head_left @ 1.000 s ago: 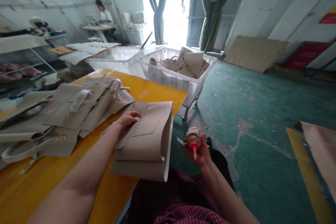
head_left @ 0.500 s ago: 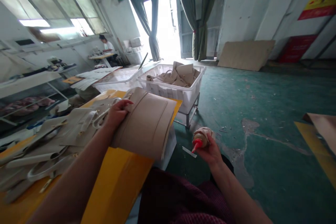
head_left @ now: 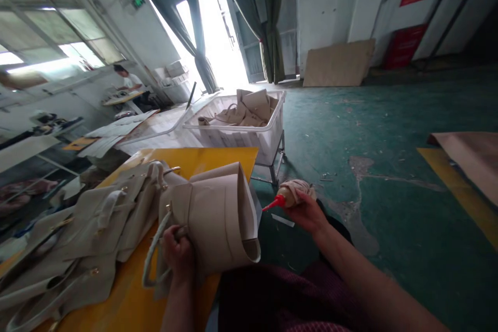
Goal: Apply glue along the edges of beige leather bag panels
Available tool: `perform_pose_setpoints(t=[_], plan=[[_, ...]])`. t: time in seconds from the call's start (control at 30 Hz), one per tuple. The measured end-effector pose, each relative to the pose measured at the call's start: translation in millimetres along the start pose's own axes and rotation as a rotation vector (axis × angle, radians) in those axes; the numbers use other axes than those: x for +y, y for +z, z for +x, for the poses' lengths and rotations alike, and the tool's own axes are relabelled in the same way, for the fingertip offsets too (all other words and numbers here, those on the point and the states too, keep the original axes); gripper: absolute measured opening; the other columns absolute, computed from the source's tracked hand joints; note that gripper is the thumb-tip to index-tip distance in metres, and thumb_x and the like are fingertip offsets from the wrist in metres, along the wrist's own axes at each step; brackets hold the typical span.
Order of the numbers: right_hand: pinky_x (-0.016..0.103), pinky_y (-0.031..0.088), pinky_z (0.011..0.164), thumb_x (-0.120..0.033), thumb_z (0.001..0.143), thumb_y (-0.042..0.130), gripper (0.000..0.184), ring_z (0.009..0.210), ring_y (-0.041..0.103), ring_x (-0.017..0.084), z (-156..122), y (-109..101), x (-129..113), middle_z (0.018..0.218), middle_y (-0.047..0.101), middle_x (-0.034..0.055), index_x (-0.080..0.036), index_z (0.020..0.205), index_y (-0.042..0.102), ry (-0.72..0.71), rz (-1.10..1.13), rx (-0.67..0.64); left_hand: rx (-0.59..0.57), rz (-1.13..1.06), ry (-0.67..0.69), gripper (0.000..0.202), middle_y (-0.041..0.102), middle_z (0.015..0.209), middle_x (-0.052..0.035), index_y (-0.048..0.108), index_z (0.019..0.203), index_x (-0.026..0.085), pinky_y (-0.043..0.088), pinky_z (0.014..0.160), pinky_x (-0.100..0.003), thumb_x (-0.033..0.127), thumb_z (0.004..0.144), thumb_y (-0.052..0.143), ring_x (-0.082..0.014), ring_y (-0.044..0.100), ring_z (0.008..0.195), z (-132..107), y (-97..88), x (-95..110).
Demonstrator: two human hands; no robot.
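Note:
My left hand (head_left: 178,252) is closed on a beige leather bag piece (head_left: 218,218), gripping it near its rope-like handle (head_left: 151,257) at the near edge of the yellow table (head_left: 202,158). The piece curls up on its side, its open end facing right. My right hand (head_left: 305,211) is closed around a glue bottle (head_left: 290,193) with a red nozzle (head_left: 271,202). The nozzle points left toward the bag piece, a short gap away, above the floor beside the table.
A pile of beige bag parts (head_left: 81,228) covers the table's left side. A white plastic bin (head_left: 237,132) holding more beige pieces stands beyond the table. Another person (head_left: 126,79) works at a far bench. Green floor (head_left: 369,129) spreads to the right, with a yellow board (head_left: 459,187).
My left hand pulled the bag piece toward me and turned it onto its side, shifting its grip to the lower end near the handle. The glue bottle's nozzle swung toward the piece.

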State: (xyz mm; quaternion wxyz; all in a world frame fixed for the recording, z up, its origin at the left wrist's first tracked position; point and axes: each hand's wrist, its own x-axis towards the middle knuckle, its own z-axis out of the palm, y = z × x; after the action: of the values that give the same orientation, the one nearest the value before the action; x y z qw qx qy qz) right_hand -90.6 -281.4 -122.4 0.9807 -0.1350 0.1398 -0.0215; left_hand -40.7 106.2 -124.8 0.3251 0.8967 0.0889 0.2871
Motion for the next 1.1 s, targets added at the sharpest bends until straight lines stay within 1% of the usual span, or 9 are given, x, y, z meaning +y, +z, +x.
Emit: perform_pose_setpoints(t=[0.13,0.3,0.37,0.5,0.63,0.77,0.87,1.03,1.1], plan=[[0.041,0.067,0.081,-0.015,0.066,0.089,0.05,0.094,0.075,0.025,1,0,3,0.108,0.079,0.0058,-0.021,0.111,0.069,0.013,-0.084,-0.026,0.004,0.006,-0.013,0.019,0.06,0.105,-0.0107,0.048,0.101,0.027,0.048,0.099,-0.049,0.027,0.082,0.047,-0.0332,0.059,0.107,0,1.5,1],[0.05,0.068,0.076,-0.031,0.061,0.1,0.056,0.089,0.074,0.027,9,6,9,0.1,0.079,0.0034,-0.026,0.107,0.069,-0.011,-0.1,0.045,-0.019,0.011,-0.02,0.016,0.062,0.105,-0.0115,0.048,0.101,0.026,0.048,0.098,-0.049,0.024,0.085,0.046,-0.0331,0.06,0.106,-1,3.8,-2],[0.048,0.069,0.077,-0.027,0.062,0.099,0.052,0.087,0.075,0.026,15,9,11,0.097,0.079,0.0018,-0.025,0.103,0.068,-0.023,-0.107,0.067,-0.029,0.011,-0.011,0.017,0.063,0.104,-0.0119,0.049,0.101,0.026,0.048,0.097,-0.049,0.024,0.085,0.047,-0.0336,0.061,0.105,-1,3.7,-3],[0.04,0.069,0.076,-0.016,0.067,0.095,0.041,0.085,0.075,0.023,27,12,14,0.096,0.079,0.0036,-0.02,0.1,0.071,-0.088,-0.147,0.085,-0.035,0.02,-0.001,0.016,0.064,0.103,-0.0115,0.05,0.101,0.026,0.048,0.096,-0.046,0.023,0.085,0.047,-0.0331,0.062,0.104,-2,2.9,-2],[0.034,0.068,0.076,-0.014,0.067,0.095,0.037,0.084,0.076,0.021,38,6,17,0.099,0.08,0.0032,-0.02,0.096,0.073,-0.209,-0.202,0.095,-0.024,0.017,0.031,0.015,0.065,0.099,-0.0113,0.051,0.099,0.025,0.049,0.091,-0.044,0.023,0.086,0.046,-0.032,0.063,0.099,-1,5.0,-2],[0.031,0.066,0.083,-0.02,0.061,0.101,0.046,0.091,0.075,0.019,47,-3,17,0.1,0.08,0.0008,-0.023,0.099,0.075,-0.302,-0.267,0.077,0.057,0.008,0.102,0.017,0.067,0.091,-0.0083,0.055,0.096,0.025,0.049,0.084,-0.04,0.021,0.081,0.048,-0.0286,0.064,0.091,-1,12.0,-10],[0.031,0.064,0.092,-0.024,0.057,0.104,0.05,0.097,0.074,0.019,51,-5,13,0.103,0.079,-0.0012,-0.027,0.098,0.076,-0.314,-0.313,0.071,0.154,-0.013,0.198,0.018,0.067,0.084,-0.0053,0.058,0.092,0.024,0.049,0.077,-0.036,0.019,0.077,0.05,-0.0255,0.064,0.082,0,17.7,-18],[0.045,0.065,0.092,-0.038,0.059,0.103,0.051,0.105,0.072,0.026,54,4,8,0.11,0.078,0.0003,-0.029,0.102,0.076,-0.26,-0.393,0.036,0.235,0.013,0.383,0.021,0.067,0.082,-0.0037,0.059,0.095,0.023,0.048,0.071,-0.031,0.012,0.081,0.05,-0.0227,0.064,0.077,2,20.8,-23],[0.044,0.065,0.092,-0.039,0.057,0.104,0.055,0.106,0.071,0.027,55,7,7,0.11,0.078,0.0013,-0.028,0.102,0.076,-0.267,-0.404,0.036,0.249,0.025,0.426,0.022,0.067,0.082,-0.0033,0.059,0.095,0.023,0.048,0.071,-0.031,0.01,0.081,0.049,-0.0222,0.064,0.077,2,20.4,-23]])
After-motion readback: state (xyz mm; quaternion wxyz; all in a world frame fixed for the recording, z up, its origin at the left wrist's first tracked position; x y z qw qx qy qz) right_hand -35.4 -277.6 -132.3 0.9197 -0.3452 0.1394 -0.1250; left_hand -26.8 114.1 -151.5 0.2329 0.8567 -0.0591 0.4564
